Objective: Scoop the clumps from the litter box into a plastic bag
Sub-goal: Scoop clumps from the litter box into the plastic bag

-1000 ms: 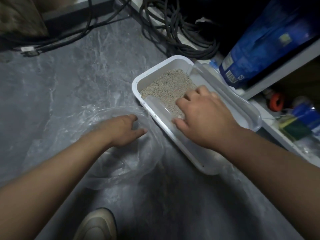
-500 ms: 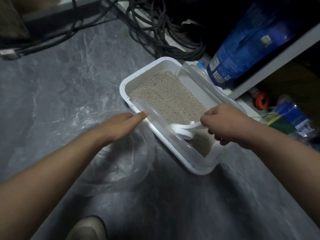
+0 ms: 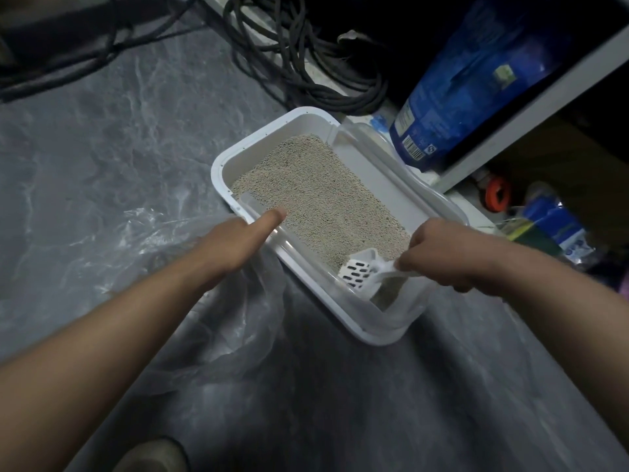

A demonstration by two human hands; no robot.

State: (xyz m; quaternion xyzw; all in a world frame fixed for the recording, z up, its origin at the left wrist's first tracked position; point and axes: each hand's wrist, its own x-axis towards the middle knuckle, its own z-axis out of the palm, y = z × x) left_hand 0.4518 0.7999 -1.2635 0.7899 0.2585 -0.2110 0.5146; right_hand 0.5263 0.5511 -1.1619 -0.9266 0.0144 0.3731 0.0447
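Grey floor (image 3: 102, 137); right hand (image 3: 439, 255) grips scoop (image 3: 360, 272), left hand (image 3: 235, 240) steadies box (image 3: 306, 115); litter may miss bag (image 3: 211, 335) behind it.

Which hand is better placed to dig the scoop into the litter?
Right. The right hand already grips the scoop inside the box; the left hand only rests on the rim.

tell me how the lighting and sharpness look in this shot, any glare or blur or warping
Head view: dim and uneven, with the shelf area at top right nearly black; soft glare streaks on the plastic bag and the grey floor; the litter box and scoop read fairly sharp, while the right hand, left hand and frame edges are slightly smeared; wide-angle bending shows in the forearms and the shelf edge.
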